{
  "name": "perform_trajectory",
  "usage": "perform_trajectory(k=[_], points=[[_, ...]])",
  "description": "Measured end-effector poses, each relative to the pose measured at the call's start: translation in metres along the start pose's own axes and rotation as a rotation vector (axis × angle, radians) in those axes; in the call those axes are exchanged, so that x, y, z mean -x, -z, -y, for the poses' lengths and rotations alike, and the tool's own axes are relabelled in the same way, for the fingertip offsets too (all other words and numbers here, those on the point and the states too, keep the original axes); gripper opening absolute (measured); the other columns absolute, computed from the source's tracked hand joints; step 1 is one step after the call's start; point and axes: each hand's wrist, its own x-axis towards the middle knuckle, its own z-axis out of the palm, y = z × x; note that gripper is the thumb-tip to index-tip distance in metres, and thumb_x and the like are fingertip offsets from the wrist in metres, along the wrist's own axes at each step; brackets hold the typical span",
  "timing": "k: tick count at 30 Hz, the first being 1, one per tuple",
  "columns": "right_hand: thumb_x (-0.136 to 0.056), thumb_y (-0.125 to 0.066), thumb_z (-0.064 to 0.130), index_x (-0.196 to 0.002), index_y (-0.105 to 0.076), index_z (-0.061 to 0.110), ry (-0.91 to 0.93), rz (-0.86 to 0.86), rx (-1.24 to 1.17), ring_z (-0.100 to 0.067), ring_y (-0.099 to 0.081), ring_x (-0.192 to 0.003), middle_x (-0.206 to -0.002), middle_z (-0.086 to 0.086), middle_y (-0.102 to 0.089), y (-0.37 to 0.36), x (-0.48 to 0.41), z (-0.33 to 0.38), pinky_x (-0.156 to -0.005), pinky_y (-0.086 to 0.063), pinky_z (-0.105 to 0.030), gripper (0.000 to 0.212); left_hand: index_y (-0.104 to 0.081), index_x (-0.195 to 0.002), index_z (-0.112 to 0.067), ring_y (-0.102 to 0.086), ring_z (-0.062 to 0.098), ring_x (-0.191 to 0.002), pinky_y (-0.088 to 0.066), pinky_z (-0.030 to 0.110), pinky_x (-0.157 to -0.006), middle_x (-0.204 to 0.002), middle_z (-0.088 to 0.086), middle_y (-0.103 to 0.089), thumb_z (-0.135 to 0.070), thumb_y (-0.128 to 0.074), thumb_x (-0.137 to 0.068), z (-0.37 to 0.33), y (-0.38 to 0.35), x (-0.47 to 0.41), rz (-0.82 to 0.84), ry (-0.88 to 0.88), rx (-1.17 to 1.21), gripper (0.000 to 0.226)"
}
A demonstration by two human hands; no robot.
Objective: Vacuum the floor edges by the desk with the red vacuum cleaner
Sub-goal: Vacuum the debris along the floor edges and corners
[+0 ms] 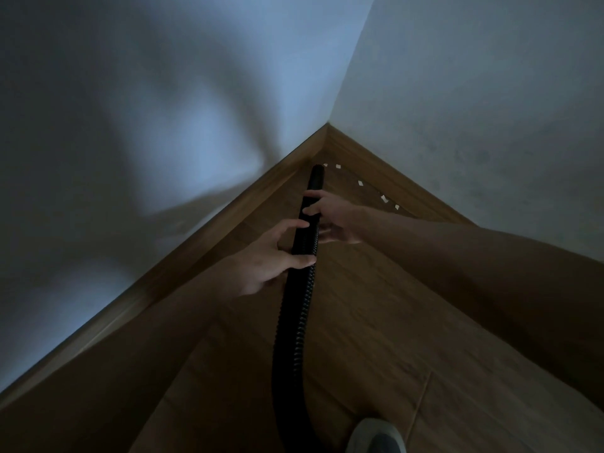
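- Two pale walls, the left wall (130, 93) and the right wall (490, 76), fill the upper half of the dim view and meet in a corner at about 12 o'clock.
- The wooden floor (376, 322) spreads as a wedge from that corner down to 6 o'clock.
- A wooden skirting board (130, 299) runs along the foot of the left wall toward 8 o'clock, and a second skirting board (418, 194) runs along the right wall toward 3 o'clock.
- The black ribbed vacuum hose (299, 322) rises from the bottom edge at 6 o'clock, bends slightly and points into the corner; its smooth nozzle end (317, 173) lies low over the floor, just short of where the skirtings meet.
- The left hand (277, 256) comes in from 8 o'clock and grips the hose, thumb over the top and fingers curled round the ribbed part.
- The right hand (333, 217) reaches in from 3 o'clock and grips the hose nearer the nozzle, its fingers wrapped across the smooth black tube.
- A light shoe (376, 436) shows at the bottom edge, just right of the hose.
- Small white paper scraps (360, 183) lie in a curved line on the floor along the right skirting, from beside the nozzle toward 2 o'clock.
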Motion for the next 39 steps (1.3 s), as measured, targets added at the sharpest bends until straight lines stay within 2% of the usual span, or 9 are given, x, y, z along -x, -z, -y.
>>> perform_trajectory(k=[7,12,14,20,24,27,32,39], points=[[-0.099,-0.050,0.003,-0.144,-0.044,0.030,-0.008,0.005,0.007,-0.036,-0.052,-0.124,-0.149,-0.016,-0.044,0.013,-0.009,0.000,-0.068,-0.055,-0.039,0.053,-0.052,-0.128,-0.038,-0.061,0.025,-0.110,-0.053,0.043,-0.096,-0.124,0.008,-0.060,-0.002,-0.076,-0.081,0.002,-0.013,-0.011,-0.022,-0.027,-0.038,0.063],[-0.100,-0.049,0.003,-0.145,-0.043,0.029,-0.021,0.019,0.004,-0.035,-0.052,-0.120,-0.150,-0.016,-0.042,0.025,-0.013,-0.003,-0.085,-0.052,-0.046,0.053,-0.046,-0.138,-0.038,-0.058,0.022,-0.110,-0.053,0.042,-0.097,-0.128,0.005,-0.053,-0.008,-0.079,-0.078,0.000,-0.018,-0.016,-0.032,-0.031,-0.127,0.075],[-0.099,-0.050,0.004,-0.146,-0.042,0.029,-0.010,0.025,0.009,-0.036,-0.051,-0.123,-0.150,-0.016,-0.041,0.027,-0.015,-0.002,-0.081,-0.053,-0.044,0.053,-0.043,-0.140,-0.039,-0.059,0.023,-0.110,-0.054,0.041,-0.095,-0.130,0.008,-0.053,-0.009,-0.079,-0.079,-0.001,-0.018,-0.017,-0.037,-0.034,-0.139,0.077],[-0.099,-0.051,0.003,-0.142,-0.047,0.028,-0.006,-0.007,-0.087,-0.033,-0.054,-0.110,-0.149,-0.014,-0.041,0.031,-0.019,-0.006,-0.070,-0.055,-0.041,0.051,-0.033,-0.146,-0.043,-0.053,0.018,-0.122,-0.050,0.039,-0.100,-0.141,-0.001,-0.047,-0.016,-0.078,-0.081,-0.004,-0.018,-0.015,-0.008,-0.040,-0.254,0.084],[-0.099,-0.050,0.003,-0.144,-0.047,0.027,-0.002,-0.024,-0.110,-0.028,-0.056,-0.092,-0.136,-0.012,-0.047,0.037,-0.018,-0.007,-0.071,-0.055,-0.041,0.051,-0.033,-0.147,-0.040,-0.054,0.011,-0.112,-0.051,0.028,-0.086,-0.134,-0.003,-0.050,-0.015,-0.077,-0.083,-0.006,-0.022,-0.018,0.004,-0.063,-0.216,0.082],[-0.099,-0.051,0.004,-0.143,-0.047,0.026,-0.004,-0.036,-0.106,-0.028,-0.058,-0.092,-0.125,-0.010,-0.048,0.043,-0.016,-0.008,-0.071,-0.056,-0.041,0.050,-0.034,-0.148,-0.039,-0.054,0.009,-0.109,-0.049,0.026,-0.085,-0.129,-0.002,-0.052,-0.014,-0.077,-0.083,-0.006,-0.025,-0.022,0.010,-0.070,-0.215,0.081],[-0.099,-0.051,0.005,-0.140,-0.050,0.027,-0.015,-0.062,-0.104,-0.030,-0.059,-0.095,-0.126,-0.009,-0.049,0.050,-0.013,-0.012,-0.067,-0.057,-0.041,0.048,-0.038,-0.144,-0.042,-0.058,0.016,-0.110,-0.052,0.032,-0.092,-0.125,0.000,-0.055,-0.013,-0.076,-0.083,-0.006,-0.031,-0.023,0.042,-0.064,-0.199,0.078],[-0.098,-0.052,0.004,-0.142,-0.048,0.027,-0.028,-0.060,-0.118,-0.031,-0.059,-0.097,-0.129,-0.012,-0.048,0.051,-0.012,-0.014,-0.068,-0.058,-0.042,0.050,-0.042,-0.140,-0.041,-0.059,0.015,-0.108,-0.053,0.028,-0.085,-0.123,0.002,-0.057,-0.011,-0.075,-0.083,-0.004,-0.029,-0.022,0.059,-0.065,-0.193,0.072]])
